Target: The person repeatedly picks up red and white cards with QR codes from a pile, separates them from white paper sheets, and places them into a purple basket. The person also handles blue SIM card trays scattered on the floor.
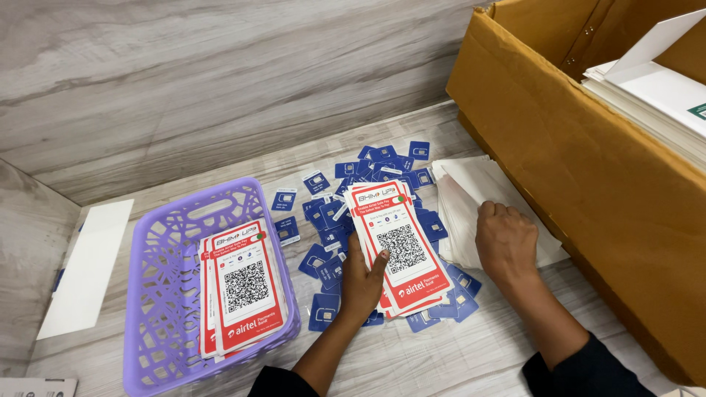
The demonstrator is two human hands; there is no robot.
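Observation:
My left hand (362, 283) grips the lower left edge of a stack of red and white cards (397, 246), each printed with a square code; the stack rests on a heap of small blue chip cards (334, 220). My right hand (506, 241) presses its fingers on a pile of white envelopes (471, 192) beside the stack. A second pile of the same red and white cards (243, 287) lies in a purple plastic basket (165, 250) at the left.
A large open cardboard box (588, 169) holding stacked white papers (654, 88) stands at the right. A white paper sheet (88, 265) lies left of the basket. Wood-grain walls enclose the surface at the back and left.

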